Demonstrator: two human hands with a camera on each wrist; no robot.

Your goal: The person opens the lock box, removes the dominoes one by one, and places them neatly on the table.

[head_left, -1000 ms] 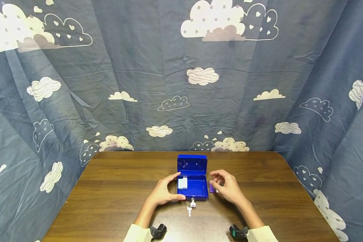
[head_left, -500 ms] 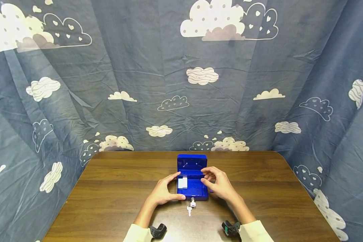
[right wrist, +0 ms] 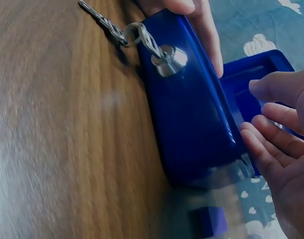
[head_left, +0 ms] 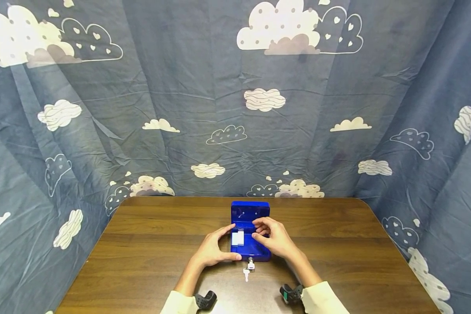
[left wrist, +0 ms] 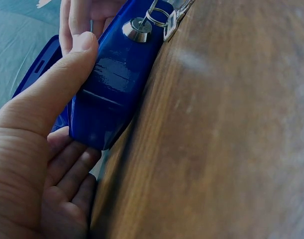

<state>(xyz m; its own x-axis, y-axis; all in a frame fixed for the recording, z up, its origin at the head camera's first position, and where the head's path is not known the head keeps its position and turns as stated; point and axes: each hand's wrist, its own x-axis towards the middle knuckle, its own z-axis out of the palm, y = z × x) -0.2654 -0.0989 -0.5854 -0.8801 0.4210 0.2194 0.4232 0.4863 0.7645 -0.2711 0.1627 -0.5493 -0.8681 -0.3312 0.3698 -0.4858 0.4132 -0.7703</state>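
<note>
Note first the gap inside the blue box (head_left: 253,251): from the right hand (head_left: 275,237), go left across bare box floor to the white piece (head_left: 241,238) and, apparently touching it, the light-blue piece (head_left: 234,239), next to the left wall. Read their long axes as running toward the far edge of the desk (head_left: 161,261), roughly square to a leftward reach. Count the left hand (head_left: 211,249) as nearer, though outside the wall; judge the right better placed. Loosely bent at the right, thumb and fingertips apart and facing left, with nothing visible between. Spread wide at the left, thumb on the front rim, fingers round the left end, holding the box.

Find the box midway between the desk's left and right edges, lid (head_left: 249,213) raised on the far-edge side. Glossy blue, rounded at the corners; cannot tell whether metal or plastic. Set into the front wall, a silver lock (right wrist: 173,59) with 1 key inserted; joined by a ring, a 2nd key (right wrist: 99,21), slim and shiny. Near the box's right end, see a flat-faced purple block (right wrist: 212,221). Streaked brown wood grain underneath; beyond the far edge, creased grey-blue cloth (head_left: 180,126) printed with pale clouds.
</note>
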